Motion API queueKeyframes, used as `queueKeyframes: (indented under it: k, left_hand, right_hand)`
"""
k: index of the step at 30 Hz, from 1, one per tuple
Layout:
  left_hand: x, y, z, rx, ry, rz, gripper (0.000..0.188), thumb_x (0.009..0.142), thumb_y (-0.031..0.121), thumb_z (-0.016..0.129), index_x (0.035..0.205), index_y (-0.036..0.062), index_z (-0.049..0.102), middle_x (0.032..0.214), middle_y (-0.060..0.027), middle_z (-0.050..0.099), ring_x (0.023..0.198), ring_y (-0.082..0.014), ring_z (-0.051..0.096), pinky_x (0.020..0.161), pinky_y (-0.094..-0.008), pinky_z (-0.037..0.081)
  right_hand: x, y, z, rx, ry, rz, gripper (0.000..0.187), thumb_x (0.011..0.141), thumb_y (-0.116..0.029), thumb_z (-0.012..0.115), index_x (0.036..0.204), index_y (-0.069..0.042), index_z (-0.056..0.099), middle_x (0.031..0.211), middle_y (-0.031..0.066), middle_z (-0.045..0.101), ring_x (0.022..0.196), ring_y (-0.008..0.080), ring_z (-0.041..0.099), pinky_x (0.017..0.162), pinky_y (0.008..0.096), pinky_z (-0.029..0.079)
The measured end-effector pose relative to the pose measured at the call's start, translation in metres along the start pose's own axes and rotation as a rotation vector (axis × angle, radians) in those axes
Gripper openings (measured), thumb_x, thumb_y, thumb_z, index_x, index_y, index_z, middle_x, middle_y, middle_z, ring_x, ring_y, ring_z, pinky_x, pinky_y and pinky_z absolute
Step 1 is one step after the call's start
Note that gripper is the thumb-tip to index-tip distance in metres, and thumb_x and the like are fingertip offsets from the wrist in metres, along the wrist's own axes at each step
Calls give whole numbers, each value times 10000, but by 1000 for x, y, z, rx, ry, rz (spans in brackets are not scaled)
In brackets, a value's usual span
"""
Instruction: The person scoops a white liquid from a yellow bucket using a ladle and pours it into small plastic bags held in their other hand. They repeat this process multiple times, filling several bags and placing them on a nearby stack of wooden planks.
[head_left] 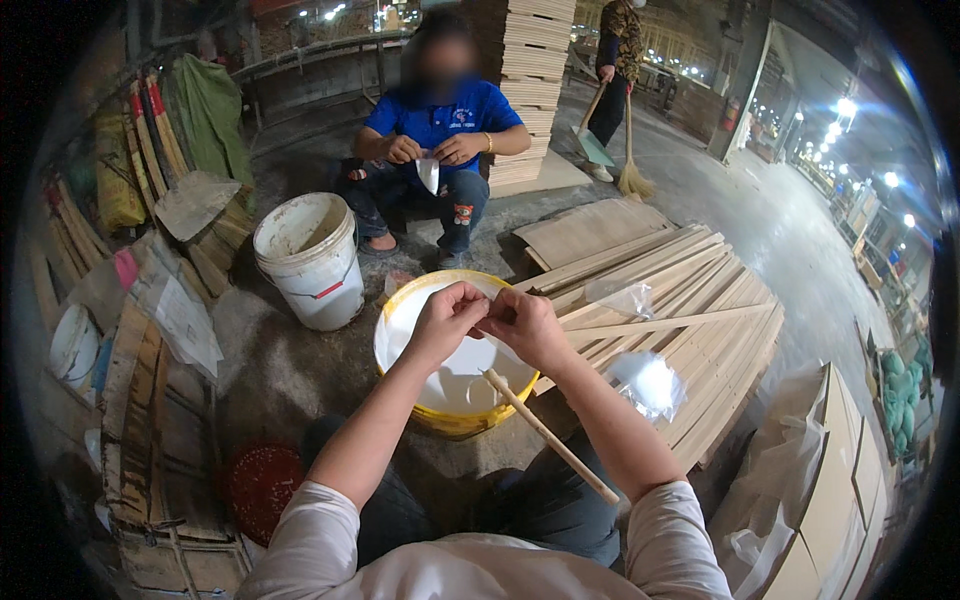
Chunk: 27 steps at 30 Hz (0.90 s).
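Observation:
Above a yellow bucket (pixel 452 425) of white liquid (pixel 462 382), my left hand (pixel 450 318) and my right hand (pixel 526 324) meet with fingertips pinched together. Whatever they grip is small and hidden by the fingers, so I cannot make it out. A wooden stick (pixel 555 440) leans over the bucket's right rim, with its upper end above the liquid and its lower end near my right knee. Across from me, a squatting co-worker in a blue shirt (pixel 447 112) holds a small white pouch (pixel 428 176) in both hands.
A dirty white bucket (pixel 318 262) stands left of the yellow one. To the right lie wooden strips (pixel 690 350) with a clear bag of white material (pixel 648 385) on them. A red basin (pixel 262 490) sits at lower left. Another person holds a broom (pixel 631 178) and dustpan.

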<state>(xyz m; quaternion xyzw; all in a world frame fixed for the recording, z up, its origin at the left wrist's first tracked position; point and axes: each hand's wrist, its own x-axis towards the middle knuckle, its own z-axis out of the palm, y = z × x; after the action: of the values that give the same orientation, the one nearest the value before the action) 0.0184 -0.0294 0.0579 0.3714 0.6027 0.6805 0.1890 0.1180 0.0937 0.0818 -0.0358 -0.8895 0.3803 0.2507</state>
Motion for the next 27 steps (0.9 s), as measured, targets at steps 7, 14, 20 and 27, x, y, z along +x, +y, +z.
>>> queueKeyframes:
  k: [7,14,20,27]
  left_hand:
    - [0,9,-3,640,268,315,184,734,92,641,803,36,479,692,-77,583,616,-192,599,548,-321,460]
    - [8,9,-3,817,293,494,232,721,26,634,866,46,455,691,-65,542,603,-173,578,553,-304,459]
    - [3,11,14,-272,336,96,167,791,-14,581,861,83,464,751,-8,530,637,-139,585,529,-249,455]
    - [5,23,3,-592,131,80,93,824,36,580,880,80,520,747,16,520,573,-25,487,376,-138,243]
  right_hand:
    - [10,-5,-5,-189,176,-135,167,712,-117,655,709,-21,519,614,132,563,559,272,576,527,340,454]
    - [10,-12,3,-334,171,-266,119,701,-74,592,722,-32,483,658,128,543,593,313,569,537,388,463]
    - [10,-11,-3,-380,261,-264,104,730,-97,579,773,-48,498,706,134,546,643,313,583,557,400,481]
    - [9,-12,-5,397,107,-47,81,833,-116,543,847,-37,552,728,81,557,565,207,547,462,293,425]
